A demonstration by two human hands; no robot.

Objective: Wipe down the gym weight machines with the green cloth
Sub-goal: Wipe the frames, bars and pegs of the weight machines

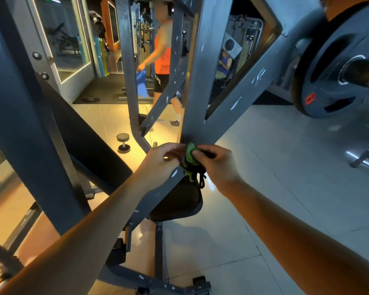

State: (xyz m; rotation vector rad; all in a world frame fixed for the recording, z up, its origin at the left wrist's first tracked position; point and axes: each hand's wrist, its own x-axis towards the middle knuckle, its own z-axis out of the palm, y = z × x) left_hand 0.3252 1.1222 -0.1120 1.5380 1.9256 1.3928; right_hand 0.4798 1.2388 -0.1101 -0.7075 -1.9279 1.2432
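Pinching crumpled green cloth (190, 150): left grip (164, 155), right grip (218, 165), both curled, at chipped grey-painted steel frame (200, 92).

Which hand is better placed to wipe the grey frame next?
Probably the right hand: it pinches the green cloth just under the grey frame; the left hand reaches across a lower bar.
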